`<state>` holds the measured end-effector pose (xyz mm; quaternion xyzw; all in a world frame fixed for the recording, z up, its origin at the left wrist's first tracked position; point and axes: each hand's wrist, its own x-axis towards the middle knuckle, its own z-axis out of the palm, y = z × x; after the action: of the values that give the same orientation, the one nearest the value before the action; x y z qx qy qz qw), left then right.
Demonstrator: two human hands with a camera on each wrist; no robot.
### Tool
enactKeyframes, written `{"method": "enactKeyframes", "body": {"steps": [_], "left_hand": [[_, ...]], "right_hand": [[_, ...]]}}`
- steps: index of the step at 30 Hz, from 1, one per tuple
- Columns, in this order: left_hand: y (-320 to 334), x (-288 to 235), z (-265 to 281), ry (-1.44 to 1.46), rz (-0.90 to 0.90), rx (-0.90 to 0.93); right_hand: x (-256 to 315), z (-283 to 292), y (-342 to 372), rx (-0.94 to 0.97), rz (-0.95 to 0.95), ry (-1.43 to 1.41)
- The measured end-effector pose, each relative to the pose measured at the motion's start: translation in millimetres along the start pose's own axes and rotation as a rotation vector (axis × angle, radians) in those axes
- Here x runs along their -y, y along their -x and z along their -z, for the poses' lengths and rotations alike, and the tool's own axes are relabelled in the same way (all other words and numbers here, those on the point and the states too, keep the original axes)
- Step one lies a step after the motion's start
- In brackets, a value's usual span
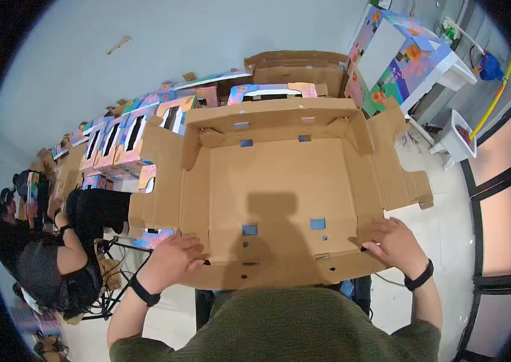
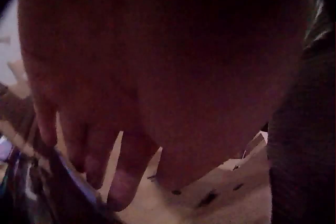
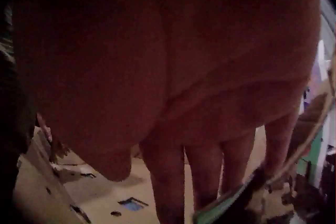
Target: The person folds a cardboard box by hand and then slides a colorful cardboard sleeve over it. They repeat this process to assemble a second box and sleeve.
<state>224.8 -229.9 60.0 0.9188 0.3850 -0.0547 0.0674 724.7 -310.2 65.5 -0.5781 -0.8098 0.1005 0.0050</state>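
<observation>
A large brown cardboard box (image 1: 279, 181) lies opened out in front of the person, its inside facing up, with side walls raised and slots cut near the front and back. At its near left corner rests the left hand (image 1: 174, 259), thumb towards the front panel. The right hand (image 1: 397, 244) touches the near right corner, thumb pointing inward. Both wrist views show extended, slightly spread fingers: the left hand (image 2: 136, 87) above the cardboard (image 2: 241, 182), and the right hand (image 3: 173, 87) over cardboard (image 3: 100, 192) and beside a raised edge. Contact under the palms is hidden.
Printed boxes (image 1: 126, 142) stand in a row at the left, and a larger printed box (image 1: 388, 54) at the back right. Another person (image 1: 56, 259) sits at the left. A white basin (image 1: 454, 139) stands at the right. Behind is another brown carton (image 1: 298, 69).
</observation>
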Motion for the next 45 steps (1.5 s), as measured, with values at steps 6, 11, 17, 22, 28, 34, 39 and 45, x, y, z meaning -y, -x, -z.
{"method": "enactKeyframes", "body": {"steps": [6,11,17,22,28,34,39,45], "left_hand": [[23.2,31.9,-60.7,0.469,-0.016,0.206],[16.0,20.3,-17.2,0.454,0.033,0.409],[-28.0,-13.4,116.9,0.176,-0.071,0.202],[-111.6,2.5,127.1,0.111,-0.101,0.144],[-220.2,66.6,55.2,0.038,0.051,0.247],[-242.9,82.6,51.0,0.031,0.28,0.158],[-252.5,102.5,15.6,0.029,0.394,-0.012],[-247.4,113.1,-29.6,-0.054,0.46,0.045]], "right_hand": [[-33.6,-46.7,22.5,-0.035,0.035,-0.247],[-20.4,-10.7,14.0,0.116,-0.067,-0.284],[29.6,101.5,-15.5,-0.055,0.083,-0.103],[37.8,123.4,-91.3,-0.076,0.204,-0.139],[-58.7,43.0,-196.0,-0.13,-0.05,-0.039],[-100.5,4.7,-228.2,-0.236,-0.232,-0.071],[-136.2,-34.7,-247.7,-0.251,-0.273,-0.027],[-138.4,-44.8,-249.5,-0.276,-0.315,0.035]]}}
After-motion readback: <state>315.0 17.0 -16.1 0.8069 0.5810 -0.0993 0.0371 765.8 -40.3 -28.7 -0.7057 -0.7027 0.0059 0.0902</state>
